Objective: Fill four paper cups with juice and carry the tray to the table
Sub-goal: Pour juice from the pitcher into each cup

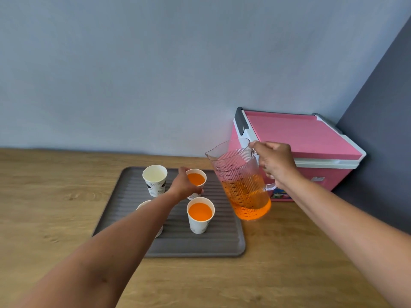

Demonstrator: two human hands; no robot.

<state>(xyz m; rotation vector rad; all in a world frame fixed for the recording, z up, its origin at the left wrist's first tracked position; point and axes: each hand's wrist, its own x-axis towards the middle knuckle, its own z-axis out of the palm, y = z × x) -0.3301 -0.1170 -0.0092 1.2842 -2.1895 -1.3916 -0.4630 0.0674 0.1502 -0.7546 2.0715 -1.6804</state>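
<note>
A grey ribbed tray (222, 243) lies on the wooden counter with several white paper cups on it. My left hand (183, 185) grips the far right cup (196, 178), which holds orange juice. The near right cup (200, 215) is full of juice too. The far left cup (155, 178) looks empty. A near left cup (144, 204) is mostly hidden behind my left forearm. My right hand (275, 164) holds a clear pitcher (240, 181) by its handle, lifted just right of the tray, about half full of orange juice, spout turned toward the cups.
A pink cooler box (307, 138) with a grey latch stands at the back right against the wall. A dark wall closes the right side. The wooden counter (55, 207) stretches to the left and in front of the tray.
</note>
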